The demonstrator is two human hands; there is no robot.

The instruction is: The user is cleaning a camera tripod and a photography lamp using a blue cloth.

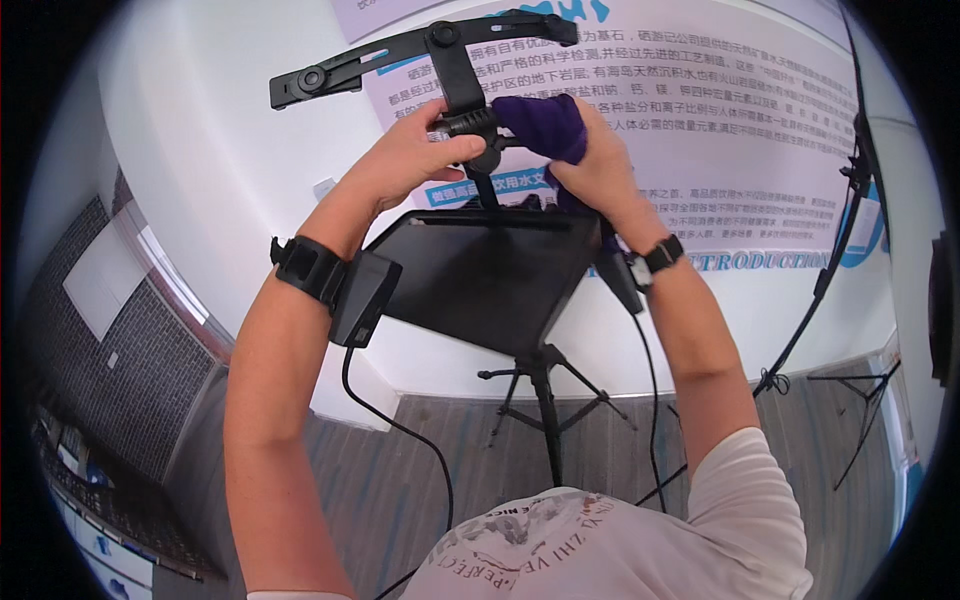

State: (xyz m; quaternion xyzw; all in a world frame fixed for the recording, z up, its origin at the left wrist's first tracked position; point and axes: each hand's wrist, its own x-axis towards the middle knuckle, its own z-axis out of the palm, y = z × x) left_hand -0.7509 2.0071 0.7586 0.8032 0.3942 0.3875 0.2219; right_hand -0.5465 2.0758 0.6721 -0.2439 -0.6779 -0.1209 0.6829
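Observation:
My left hand [420, 150] has its thumb and fingers around the black clamp joint [474, 127] of a stand, below a wide bracket arm [450, 52] with knobs. On the other side, my right hand [600, 161] grips a bunched purple cloth [544, 124], held against the joint's right side. A black flat tray [487, 274] with a dark, smooth surface is tilted just below both hands, above a black tripod [550, 420]. Each wrist carries a strapped black device, the left one a box [365, 298] with a cable.
A printed wall panel [720, 150] stands close behind the stand. Black cables [420, 435] hang down beside the tripod. Another thin black stand [802, 330] is at the right. A brick-patterned wall [142, 367] and a cabinet [127, 540] are at the left.

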